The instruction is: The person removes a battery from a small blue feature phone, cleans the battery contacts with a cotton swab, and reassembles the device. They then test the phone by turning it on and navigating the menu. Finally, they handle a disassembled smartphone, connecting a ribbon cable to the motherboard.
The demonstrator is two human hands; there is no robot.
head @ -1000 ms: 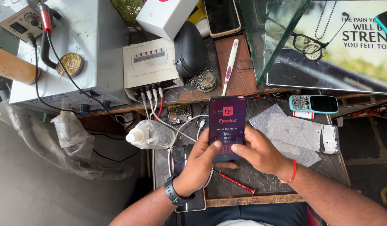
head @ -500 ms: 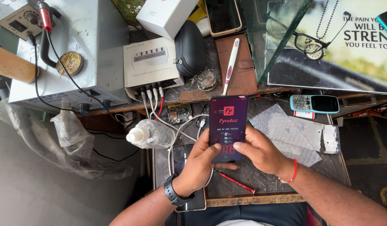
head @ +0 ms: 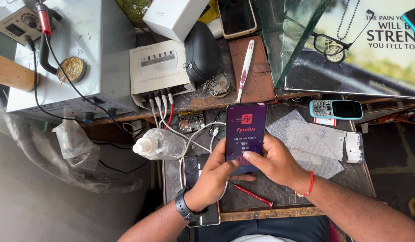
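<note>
- The left hand is curled around the lower edge of a smartphone, which is lifted above the bench with its purple screen lit.
- The right hand cups the phone's other side, thumb lying on the lower screen, seemingly pressing it.
- A red screwdriver lies on the bench under the hands.
- A clear plastic bottle lies to the left.
- A small blue keypad phone rests well to the right.

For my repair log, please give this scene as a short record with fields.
held item: smartphone, screen lit purple
left hand: grips the phone's lower left, wears a black wristwatch
right hand: grips the lower right, thumb on screen, red wrist thread
under hands: red screwdriver, second phone
nearby: clear bottle, blue keypad phone
</note>
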